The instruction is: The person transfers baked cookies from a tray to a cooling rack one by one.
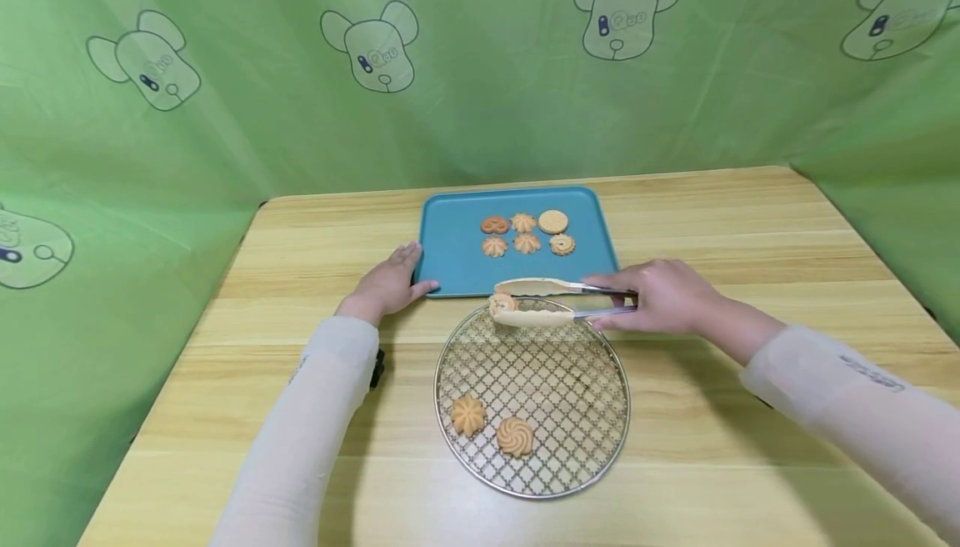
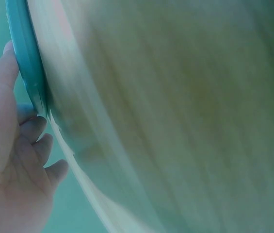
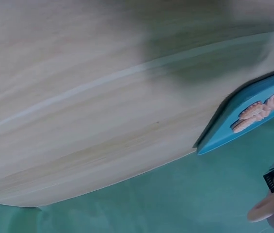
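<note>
In the head view my right hand [image 1: 667, 297] grips metal tongs [image 1: 606, 312] with pale tips. Between the tips sits a small round cookie [image 1: 502, 304], over the far rim of a round wire rack [image 1: 555, 363]. My left hand [image 1: 386, 280] rests at the near left corner of a blue tray [image 1: 457, 255], its thumb by the front rim and its fingers along the side. The left wrist view shows this hand's fingers [image 2: 42, 143] loosely bent beside the tray edge. A star-shaped cookie [image 1: 468, 415] and a swirl cookie [image 1: 515, 437] lie on the rack.
Several cookies [image 1: 527, 243] lie in two rows on the tray, among them a pretzel-shaped one [image 1: 494, 225] and a flat round one [image 1: 552, 222]. Tray and rack stand on a wooden table [image 1: 697, 447]. A green curtain [image 1: 480, 130] hangs behind and at both sides.
</note>
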Demonstrator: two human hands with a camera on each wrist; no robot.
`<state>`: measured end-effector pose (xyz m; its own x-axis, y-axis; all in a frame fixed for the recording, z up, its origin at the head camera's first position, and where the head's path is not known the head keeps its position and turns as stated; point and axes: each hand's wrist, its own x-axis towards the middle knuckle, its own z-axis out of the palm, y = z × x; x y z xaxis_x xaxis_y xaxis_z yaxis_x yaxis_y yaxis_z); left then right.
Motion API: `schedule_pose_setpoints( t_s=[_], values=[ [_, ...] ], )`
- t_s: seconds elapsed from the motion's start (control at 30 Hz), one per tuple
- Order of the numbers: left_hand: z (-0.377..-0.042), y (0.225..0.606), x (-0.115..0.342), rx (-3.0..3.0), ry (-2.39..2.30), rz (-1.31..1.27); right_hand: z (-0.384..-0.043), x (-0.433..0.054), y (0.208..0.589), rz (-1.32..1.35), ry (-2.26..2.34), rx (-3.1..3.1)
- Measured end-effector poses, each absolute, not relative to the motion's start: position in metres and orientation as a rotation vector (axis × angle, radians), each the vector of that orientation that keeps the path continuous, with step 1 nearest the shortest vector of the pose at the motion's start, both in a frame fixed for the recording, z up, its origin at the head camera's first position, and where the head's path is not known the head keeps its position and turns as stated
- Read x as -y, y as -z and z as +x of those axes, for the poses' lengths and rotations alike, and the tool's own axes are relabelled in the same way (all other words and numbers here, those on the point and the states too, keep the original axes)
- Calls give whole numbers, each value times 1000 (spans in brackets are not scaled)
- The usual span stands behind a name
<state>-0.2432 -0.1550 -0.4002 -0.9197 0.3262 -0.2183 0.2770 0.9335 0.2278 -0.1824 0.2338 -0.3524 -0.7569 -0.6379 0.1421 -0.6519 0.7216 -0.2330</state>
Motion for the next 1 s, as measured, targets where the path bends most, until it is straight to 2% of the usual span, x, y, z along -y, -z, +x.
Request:
schedule_pose_setpoints(
  t_s=[1.0],
  values=[
    [-243,400,156,-2843,-314,462,-166,-281,365,1559,-576,2533]
  ],
)
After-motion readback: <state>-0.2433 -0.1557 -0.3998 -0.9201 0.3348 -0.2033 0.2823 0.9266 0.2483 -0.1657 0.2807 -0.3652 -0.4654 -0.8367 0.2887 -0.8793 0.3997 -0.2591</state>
